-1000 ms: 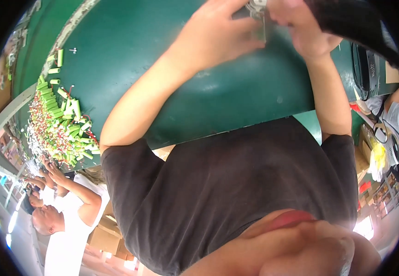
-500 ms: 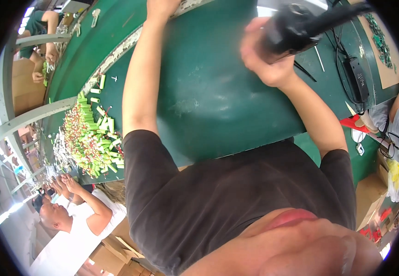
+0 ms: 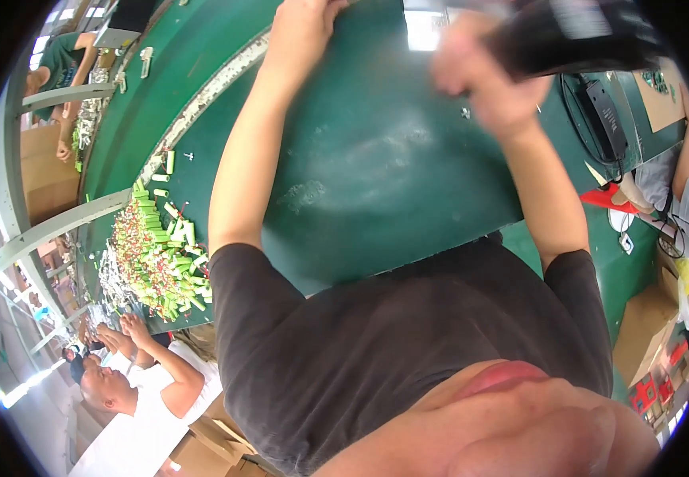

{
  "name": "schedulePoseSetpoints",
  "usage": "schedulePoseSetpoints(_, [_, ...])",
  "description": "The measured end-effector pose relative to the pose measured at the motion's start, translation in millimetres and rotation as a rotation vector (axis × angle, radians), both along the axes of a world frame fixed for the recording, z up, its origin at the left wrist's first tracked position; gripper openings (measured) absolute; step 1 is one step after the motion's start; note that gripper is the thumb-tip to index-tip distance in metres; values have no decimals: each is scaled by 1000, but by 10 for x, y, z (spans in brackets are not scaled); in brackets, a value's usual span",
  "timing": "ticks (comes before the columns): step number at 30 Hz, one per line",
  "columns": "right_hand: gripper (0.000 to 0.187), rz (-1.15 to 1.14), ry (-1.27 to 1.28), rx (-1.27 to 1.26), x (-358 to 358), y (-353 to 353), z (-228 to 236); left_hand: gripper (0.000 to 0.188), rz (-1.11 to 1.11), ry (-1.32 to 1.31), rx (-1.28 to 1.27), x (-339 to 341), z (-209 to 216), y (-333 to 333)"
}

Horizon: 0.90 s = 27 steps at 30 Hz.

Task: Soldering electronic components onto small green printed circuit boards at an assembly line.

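My right hand [image 3: 495,83], smeared by motion, is closed around a bulky black tool [image 3: 575,40] over the far right part of the green tabletop [image 3: 376,191]. The tool reaches right from my fist; blur hides its exact kind. My left hand [image 3: 308,28] is at the top edge of the view, above the table's far side. Its fingertips run out of the picture, so what they touch cannot be made out. A bright white patch [image 3: 425,30] lies between the two hands. A tiny silvery piece [image 3: 465,114] sits below my right hand.
Green cylindrical cells with red wires [image 3: 161,254] are heaped at the left. A black power adapter [image 3: 601,119] with cable lies at the right, near a brown board [image 3: 662,107]. A worn metal rail [image 3: 201,99] borders the table. Co-workers sit left, including one in white [image 3: 153,389].
My right hand has lifted and swung the black tool up and to the right. My left hand has shifted slightly right, and the whole view has turned a little.
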State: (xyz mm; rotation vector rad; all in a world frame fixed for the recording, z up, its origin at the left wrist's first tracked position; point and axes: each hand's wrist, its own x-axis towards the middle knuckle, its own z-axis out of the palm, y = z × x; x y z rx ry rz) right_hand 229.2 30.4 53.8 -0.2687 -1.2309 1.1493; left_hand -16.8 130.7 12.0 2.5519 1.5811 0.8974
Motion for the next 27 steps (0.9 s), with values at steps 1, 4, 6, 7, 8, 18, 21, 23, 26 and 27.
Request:
schedulePoseSetpoints(1, [44, -92, -36, -2, 82, 32, 86, 15, -1, -14, -65, 56, 3, -257])
schedulePoseSetpoints(4, [57, -296, -111, 81, 234, 174, 273, 15, -184, -8, -6, 217, -63, -948])
schedulePoseSetpoints(6, [55, -333, -106, 215, 234, 258, 327, 13, -223, -62, -22, 330, -144, -1277])
schedulePoseSetpoints(7, [53, -359, -140, 242, 206, 295, 341, 14, -239, -45, -25, 389, -185, -1378])
schedulePoseSetpoints(8, [52, -353, -179, 217, 182, 305, 349, 14, -254, -46, -10, 431, -219, -1458])
schedulePoseSetpoints(18, [47, -30, -276, -9, 6, 41, 223, 31, -268, -87, 173, 366, -192, -1478])
schedulePoseSetpoints(21, [49, -31, -262, -29, -109, -67, 51, 34, -364, -156, 169, 373, -205, -1464])
schedulePoseSetpoints(23, [48, -69, -301, -23, -140, -110, -14, 32, -401, -200, 141, 380, -214, -1473])
schedulePoseSetpoints(26, [48, -96, -399, 4, -154, -139, -66, 31, -338, -165, -130, 359, -203, -1521])
schedulePoseSetpoints(27, [48, -97, -426, 13, -152, -139, -71, 31, -374, -220, -31, 369, -206, -1506])
